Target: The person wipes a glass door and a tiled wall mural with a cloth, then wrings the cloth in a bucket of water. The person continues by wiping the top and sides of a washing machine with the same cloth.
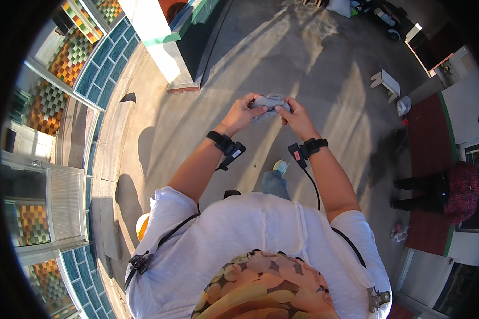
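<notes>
A crumpled grey-white cloth (269, 104) is held up in front of me between both hands, above the concrete floor. My left hand (245, 111) grips its left end, with the thumb on top. On the right end my right hand (293, 111) closes, its thumb pressed on the cloth near the middle. Both wrists wear black straps with small dark devices and cables. Whatever lies under the folds of the cloth is hidden.
A white pillar (159, 48) stands ahead on the left. A concrete step (109, 159) runs along the tiled wall at left. To the right are a small white stool (387, 83), a plastic bag (403, 106) and a person in dark trousers (427, 193).
</notes>
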The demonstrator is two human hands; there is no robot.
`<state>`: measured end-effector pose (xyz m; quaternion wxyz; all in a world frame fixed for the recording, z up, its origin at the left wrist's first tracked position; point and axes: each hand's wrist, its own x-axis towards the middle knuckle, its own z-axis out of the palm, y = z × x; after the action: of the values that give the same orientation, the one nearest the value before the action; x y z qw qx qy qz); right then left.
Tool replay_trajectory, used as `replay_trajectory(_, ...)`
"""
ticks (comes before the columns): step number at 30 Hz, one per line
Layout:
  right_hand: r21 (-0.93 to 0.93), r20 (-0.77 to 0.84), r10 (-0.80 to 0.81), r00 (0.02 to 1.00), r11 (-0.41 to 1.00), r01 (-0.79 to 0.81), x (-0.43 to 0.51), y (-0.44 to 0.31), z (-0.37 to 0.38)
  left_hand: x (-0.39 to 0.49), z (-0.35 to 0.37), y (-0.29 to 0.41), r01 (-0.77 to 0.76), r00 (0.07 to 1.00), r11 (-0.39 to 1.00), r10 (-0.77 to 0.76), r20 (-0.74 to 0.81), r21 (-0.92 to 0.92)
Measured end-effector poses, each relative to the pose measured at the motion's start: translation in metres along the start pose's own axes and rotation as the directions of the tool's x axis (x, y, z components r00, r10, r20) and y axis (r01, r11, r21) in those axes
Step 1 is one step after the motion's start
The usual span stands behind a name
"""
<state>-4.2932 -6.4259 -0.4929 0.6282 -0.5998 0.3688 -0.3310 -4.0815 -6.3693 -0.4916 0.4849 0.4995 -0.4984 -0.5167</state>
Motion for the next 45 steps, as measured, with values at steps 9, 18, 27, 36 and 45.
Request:
replay_trajectory(9,0.023,-0.029,0.030,0.999,0.999,-0.029,0.150,0.029,-0.178,0.233,0.049,0.020,0.076,0.947,0.935,-0.176,-0.267,-0.345)
replay_trajectory(18,0.155,-0.156,-0.017,0.988,0.987,0.041,0.270,0.006,-0.257,0.382,0.077,0.026,0.044,0.996,0.836,-0.080,-0.042,-0.547)
replay_trajectory(27,0.214,-0.002,0.081,0.997,0.974,-0.079,0.410,0.008,-0.279,0.495,0.023,0.010,0.068,0.987,0.923,-0.119,-0.112,-0.379)
replay_trajectory(36,0.441,-0.183,-0.017,0.983,0.892,0.097,0.619,-0.022,-0.256,0.661,-0.115,0.010,0.036,0.960,0.951,-0.118,-0.253,-0.308)
replay_trajectory(45,0.426,-0.265,0.043,0.963,0.901,0.077,0.777,-0.027,-0.263,0.782,-0.217,0.030,-0.127,0.980,0.692,-0.023,-0.197,-0.710)
